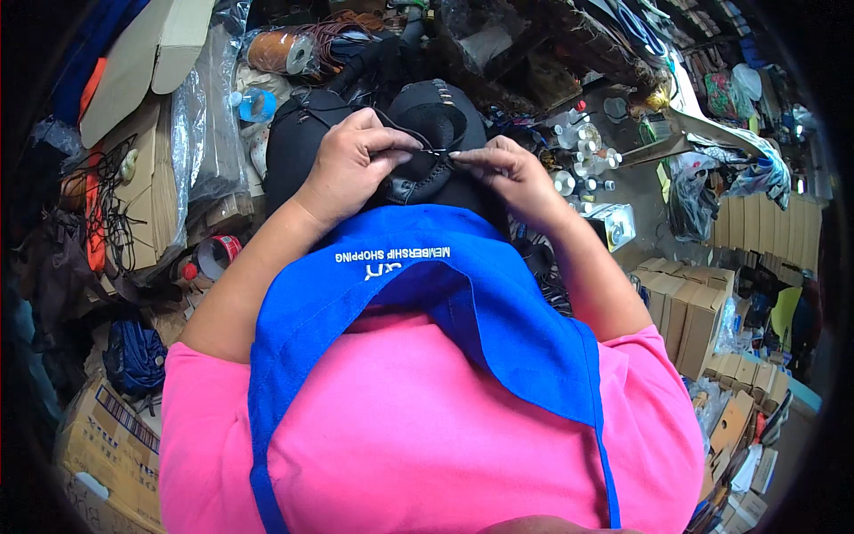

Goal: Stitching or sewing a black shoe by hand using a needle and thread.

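Above my lap, my left hand (pixel 360 162) pinches a thin black cord (pixel 430 142) between thumb and fingertips. Facing it, my right hand (pixel 518 176) pinches the cord's other part, where a small shiny bit shows between the hands. The cord loops up and away from my fingers. Beneath it, across my dark-clad legs, rests a black item with a rounded opening (pixel 431 116) and pale stitches on its far edge; its exact kind is unclear. A blue apron (pixel 534 338) covers my front.
On the left stand flattened cardboard (pixel 151 187) and a blue-capped bottle (pixel 256 104). An orange spool (pixel 277 52) lies beyond my knees. Several small white-capped bottles (pixel 583 147) cluster at right, with stacked cardboard boxes (pixel 680 307) nearer. A large carton (pixel 111 454) sits at lower left.
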The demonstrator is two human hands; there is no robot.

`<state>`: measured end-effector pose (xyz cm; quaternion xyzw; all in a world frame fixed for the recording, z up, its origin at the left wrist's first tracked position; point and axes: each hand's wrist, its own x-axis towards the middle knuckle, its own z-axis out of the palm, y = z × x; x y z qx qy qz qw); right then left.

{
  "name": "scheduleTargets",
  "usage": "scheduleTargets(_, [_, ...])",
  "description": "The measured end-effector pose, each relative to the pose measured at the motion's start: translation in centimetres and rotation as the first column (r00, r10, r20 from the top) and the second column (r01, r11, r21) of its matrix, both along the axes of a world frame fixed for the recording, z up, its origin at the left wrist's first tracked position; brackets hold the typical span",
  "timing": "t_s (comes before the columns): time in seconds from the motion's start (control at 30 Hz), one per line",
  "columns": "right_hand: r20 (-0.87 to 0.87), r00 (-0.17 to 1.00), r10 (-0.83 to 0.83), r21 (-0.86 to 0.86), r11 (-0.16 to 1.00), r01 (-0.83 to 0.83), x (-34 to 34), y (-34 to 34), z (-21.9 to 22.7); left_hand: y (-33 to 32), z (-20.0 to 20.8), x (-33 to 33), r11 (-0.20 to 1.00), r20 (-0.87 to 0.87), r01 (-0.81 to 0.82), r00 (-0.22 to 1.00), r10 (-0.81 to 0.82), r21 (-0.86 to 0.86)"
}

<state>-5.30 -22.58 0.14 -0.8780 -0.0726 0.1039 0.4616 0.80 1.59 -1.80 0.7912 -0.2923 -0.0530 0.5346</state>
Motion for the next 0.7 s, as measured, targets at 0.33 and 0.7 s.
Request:
scheduleTargets(0.33, [-0.109, 0.987, 0.117, 0.023, 0.993, -0.115, 3.0, -1.3, 0.2, -0.3, -0.7, 0.7, 0.988, 0.104, 0.006, 0.994, -0.022, 0.152])
scheduleTargets(0.7, [-0.116, 0.986, 0.124, 0.014, 0.992, -0.123, 3.1, -1.4, 0.4, -0.4, -0.7, 1.1, 0.985, 0.104, 0.056, 0.992, -0.074, 0.164])
